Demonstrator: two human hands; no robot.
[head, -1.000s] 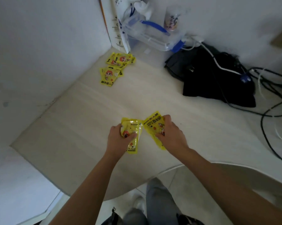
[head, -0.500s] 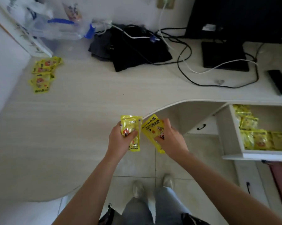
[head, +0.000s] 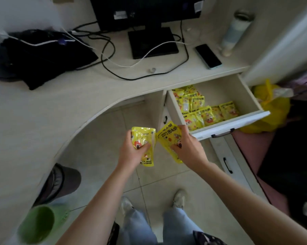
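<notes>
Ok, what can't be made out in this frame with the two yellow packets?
Head view:
Left yellow foil hand-warmer packet: its middle print is covered by the thumb of the left hand.
Right yellow foil packet: lower part hidden behind the right hand.
Yellow packets in the open white drawer: overlapping and partly behind its front wall, uncountable.
Black monitor: cut off by the top edge.
Green plastic cup: blurred.

Light blue jeans and pale shoes are worn; the forearms are left bare down to the left hand and right hand.
</notes>
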